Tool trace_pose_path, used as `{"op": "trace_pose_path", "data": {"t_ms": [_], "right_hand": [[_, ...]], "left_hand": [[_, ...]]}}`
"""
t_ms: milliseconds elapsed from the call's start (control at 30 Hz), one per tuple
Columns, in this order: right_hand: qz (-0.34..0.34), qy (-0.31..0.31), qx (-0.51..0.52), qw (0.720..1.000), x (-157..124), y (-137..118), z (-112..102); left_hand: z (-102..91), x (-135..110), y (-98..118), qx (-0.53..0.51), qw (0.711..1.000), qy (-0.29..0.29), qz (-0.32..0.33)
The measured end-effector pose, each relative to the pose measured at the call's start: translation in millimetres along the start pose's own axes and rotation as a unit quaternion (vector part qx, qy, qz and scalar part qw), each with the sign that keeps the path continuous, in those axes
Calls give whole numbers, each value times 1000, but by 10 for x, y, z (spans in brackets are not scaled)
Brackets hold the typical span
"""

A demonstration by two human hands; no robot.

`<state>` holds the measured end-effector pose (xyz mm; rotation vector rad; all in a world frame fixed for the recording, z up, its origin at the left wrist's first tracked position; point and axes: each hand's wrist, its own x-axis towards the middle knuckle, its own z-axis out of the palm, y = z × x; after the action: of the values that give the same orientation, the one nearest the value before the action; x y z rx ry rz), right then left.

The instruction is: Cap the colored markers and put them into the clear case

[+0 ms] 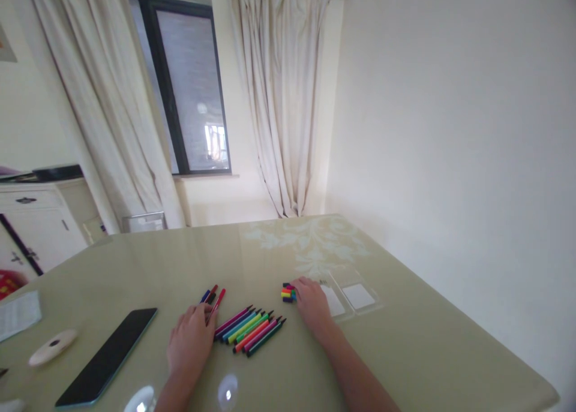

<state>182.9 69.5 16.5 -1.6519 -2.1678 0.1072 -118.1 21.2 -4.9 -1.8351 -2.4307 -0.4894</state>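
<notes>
Head view: from where I stand, the pale wall (450, 130) takes up most of the right side, and below it spreads the glossy, greenish counter (418, 352), with a whitish leaf pattern towards its far end. Two cream curtains (281, 88) hang around a dark-framed window (191, 88), and a white cabinet (40, 220) stands off to the left.

On the counter's left lies a black tablet (108, 357), slanting, with a pale blue edge. To its right is the left hand (191, 340), its fingers curled in and narrow; a red pen (219, 299) runs between thumb and fingers, though I can't tell whether it is gripped. Dark blue, brown and black ends poke out just beyond those fingers. The right hand (312, 304) rests with its fingers bent down over some small caps; I can't make out whether it pinches one. Just beside it lies a flat, clear case (359, 295) with white panels.

Between the hands sits a slanted row of pens (251, 331), slim and bright: purple, blue, teal, yellow-green, green, orange, pink, dark green. They lie side by side, bare dark tips pointing away and to the right. Smallest are the caps (287, 293), a tight cluster of yellow, orange, pink and dark ones, partly hidden at the right fingertips.
</notes>
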Motion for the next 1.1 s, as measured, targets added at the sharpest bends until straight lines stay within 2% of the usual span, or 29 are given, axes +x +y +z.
{"op": "trace_pose_path", "data": {"t_ms": [100, 233, 367, 500, 600, 700, 767, 900, 967, 1100], "right_hand": [[-4, 14, 5, 1000, -15, -16, -2], [-24, 37, 68, 997, -48, -124, 20], [-95, 31, 126, 987, -121, -308, 35], [-162, 15, 95, 982, -188, -435, 62], [-196, 19, 84, 977, -189, -417, 73], [-218, 47, 102, 970, -130, -271, 14], [-186, 83, 121, 971, -72, -121, -64], [-49, 124, 152, 979, 11, 123, -189], [-6, 109, 141, 984, 13, 148, -196], [27, 40, 89, 995, -8, 72, -156]], "left_hand": [[7, -11, -19, 4, 1000, 0, 6], [12, -6, 67, -38, 998, 36, 35], [48, -74, 297, -160, 975, 19, 152], [55, -233, 503, -214, 947, 15, 240], [8, -314, 572, -206, 941, 32, 267], [-56, -307, 544, -186, 946, 25, 265], [-89, -250, 462, -167, 960, 19, 226], [-134, -67, 273, -153, 978, 56, 128], [-166, 21, 252, -137, 981, 40, 128], [-219, 133, 315, -65, 981, -18, 181]]}}
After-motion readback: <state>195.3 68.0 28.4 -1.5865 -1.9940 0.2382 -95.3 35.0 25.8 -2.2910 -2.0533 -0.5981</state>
